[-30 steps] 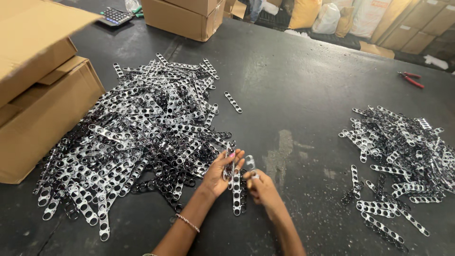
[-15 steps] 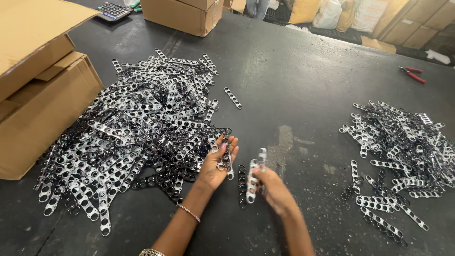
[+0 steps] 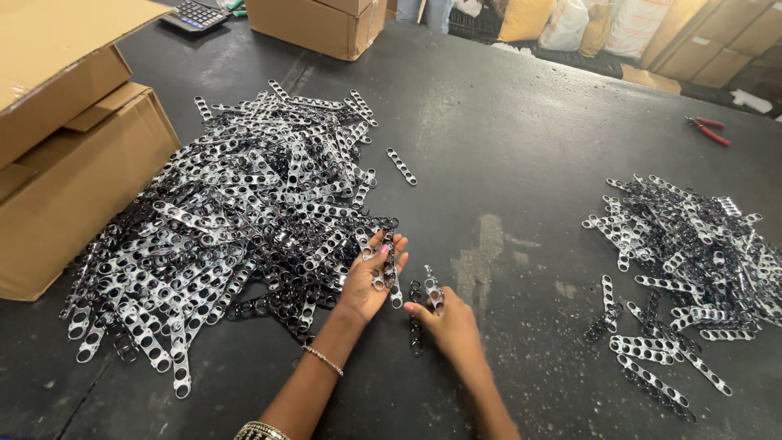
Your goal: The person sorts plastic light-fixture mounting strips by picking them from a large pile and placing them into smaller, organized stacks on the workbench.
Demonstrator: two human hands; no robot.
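A big heap of perforated metal strips [image 3: 236, 212] covers the left half of the dark table [image 3: 521, 138]. My left hand [image 3: 368, 277] rests at the heap's right edge, fingers curled around a few strips [image 3: 383, 265]. Just right of it, my right hand [image 3: 448, 322] pinches one short strip [image 3: 433, 292] that stands nearly upright above the table. A dark strip [image 3: 416, 326] lies flat between the two hands. A smaller pile of the same strips [image 3: 692, 261] spreads out at the far right.
Open cardboard boxes [image 3: 73, 155] stand along the left edge, and another box [image 3: 318, 24] sits at the back. A calculator [image 3: 194, 15] lies at the back left. Red-handled pliers [image 3: 707, 130] rest at the back right. One loose strip [image 3: 401, 166] lies beyond the heap.
My left hand has stayed at the heap's edge with its strips. My right hand moved left and closer to it, and the strip it holds now shows shorter above the fingers.
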